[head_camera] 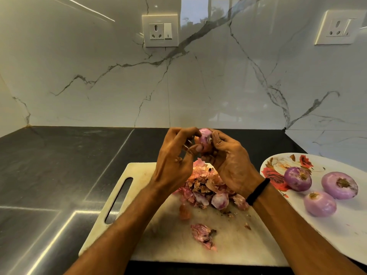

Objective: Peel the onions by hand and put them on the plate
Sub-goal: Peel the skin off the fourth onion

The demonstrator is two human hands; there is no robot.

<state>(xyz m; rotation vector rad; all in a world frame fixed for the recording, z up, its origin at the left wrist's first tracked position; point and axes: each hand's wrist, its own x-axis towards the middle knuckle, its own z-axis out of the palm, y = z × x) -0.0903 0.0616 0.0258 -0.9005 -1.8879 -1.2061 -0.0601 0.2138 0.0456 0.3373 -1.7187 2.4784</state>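
A dark stone counter [59, 165] runs under a glossy white wall [198, 86] veined in grey; two white sockets [161, 30] [337, 27] are set into that wall. A white cutting board [151, 225] with a slot handle lies on the counter; a pile of skins [206, 187] sits at its middle, and a loose skin [203, 235] lies nearer the person. Just right of the board is a flowered plate [337, 235] bearing three peeled onions [297, 178] [339, 185] [319, 203].

Both hands are raised above the far end of the board. The right hand [232, 163], a black band [258, 191] on its wrist, has its fingers curled round an onion [204, 138]; the left hand [172, 161] is bent inward, thumb and forefinger tips pinching at the onion's left side, its other fingers loosely curled. The onion sits between the two sets of fingertips, above the pile of skins and well apart from the plate; its top shows pale purple, and brownish skin clings lower down.
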